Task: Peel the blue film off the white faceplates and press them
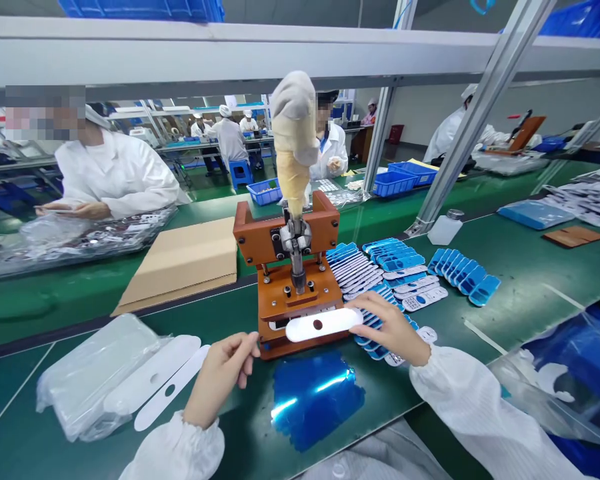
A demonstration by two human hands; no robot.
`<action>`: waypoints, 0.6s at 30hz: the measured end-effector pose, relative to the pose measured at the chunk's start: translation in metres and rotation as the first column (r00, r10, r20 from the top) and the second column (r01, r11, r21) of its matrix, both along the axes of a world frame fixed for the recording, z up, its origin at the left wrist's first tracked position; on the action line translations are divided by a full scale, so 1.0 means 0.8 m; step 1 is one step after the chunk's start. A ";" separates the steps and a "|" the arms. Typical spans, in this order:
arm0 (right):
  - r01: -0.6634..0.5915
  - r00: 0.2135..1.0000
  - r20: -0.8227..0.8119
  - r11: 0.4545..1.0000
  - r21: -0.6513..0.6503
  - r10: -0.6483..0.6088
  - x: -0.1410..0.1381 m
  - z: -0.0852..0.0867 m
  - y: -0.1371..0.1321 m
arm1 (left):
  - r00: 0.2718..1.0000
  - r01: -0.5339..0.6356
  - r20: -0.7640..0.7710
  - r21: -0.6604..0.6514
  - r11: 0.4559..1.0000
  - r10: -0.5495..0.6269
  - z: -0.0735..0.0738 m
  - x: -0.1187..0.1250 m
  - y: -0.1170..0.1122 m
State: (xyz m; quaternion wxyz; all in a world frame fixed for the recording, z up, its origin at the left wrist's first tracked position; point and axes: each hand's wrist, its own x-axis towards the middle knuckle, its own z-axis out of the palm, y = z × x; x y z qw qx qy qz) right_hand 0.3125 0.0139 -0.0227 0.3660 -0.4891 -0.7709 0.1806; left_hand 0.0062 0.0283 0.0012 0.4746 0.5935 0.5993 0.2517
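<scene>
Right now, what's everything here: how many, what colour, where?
Hand press: one, orange, centre
Held strip: one, white, centre
Film: uncounted, blue, before press
Panels: many, blue and white, right of press
Loose strips: two, white, left
Wrapped packet: one, whitish, far left
Cardboard: uncounted, tan, behind packet
Bottle: one, whitish, right rear
Bins: several, blue, background
Workers: several, mostly white, background
Shelf: one, white, overhead
Worktable: one, green, foreground
Left hand: one, bare, beside press
Right hand: one, bare, gripping held strip
</scene>
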 end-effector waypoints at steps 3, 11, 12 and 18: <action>0.053 0.999 -0.011 0.997 -0.058 -0.054 0.005 -0.009 0.014 | 0.988 -0.144 -0.007 0.272 0.951 0.152 -0.021 -0.008 -0.004; 0.005 1.000 0.015 0.997 -0.078 -0.004 -0.031 -0.019 0.042 | 0.985 -0.043 -0.114 0.570 0.821 0.130 -0.069 0.016 -0.009; 0.003 1.000 0.022 0.997 -0.082 -0.001 -0.032 -0.020 0.044 | 0.985 -0.042 -0.112 0.572 0.819 0.129 -0.072 0.017 -0.009; -0.001 0.998 0.062 0.996 -0.088 0.006 -0.031 -0.021 0.047 | 0.988 -0.049 -0.087 0.587 0.808 0.124 -0.077 0.019 -0.013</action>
